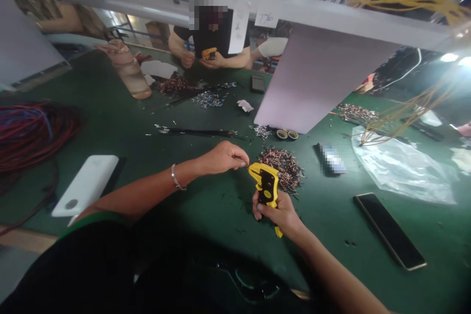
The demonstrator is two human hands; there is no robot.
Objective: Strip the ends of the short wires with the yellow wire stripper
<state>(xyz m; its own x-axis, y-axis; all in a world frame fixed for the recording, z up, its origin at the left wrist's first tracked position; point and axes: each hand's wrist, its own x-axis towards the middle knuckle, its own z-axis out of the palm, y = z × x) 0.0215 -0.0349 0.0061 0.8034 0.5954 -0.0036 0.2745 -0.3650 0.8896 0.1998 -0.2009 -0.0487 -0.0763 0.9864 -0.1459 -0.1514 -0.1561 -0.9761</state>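
My right hand [283, 213] is wrapped round the handles of a yellow and black wire stripper [268, 179], its jaws turned toward my left hand. With thumb and fingers pinched, my left hand [224, 157] holds a short dark piece of wire [248, 164] right at those jaws; most of it is hidden by the fingers. Just behind and to the right of the tool lies a heap of short copper-coloured and black wire pieces [289, 167]. A bundle of long black wires [202, 132] with bare ends lies beyond my left hand.
A white power bank [86, 184] and coiled red and blue wires [33, 132] lie left. To the right are a dark phone [390, 230] and a clear plastic bag [397, 169]. A pale upright panel [320, 73] stands ahead. Across the table a person holds a yellow tool [209, 54].
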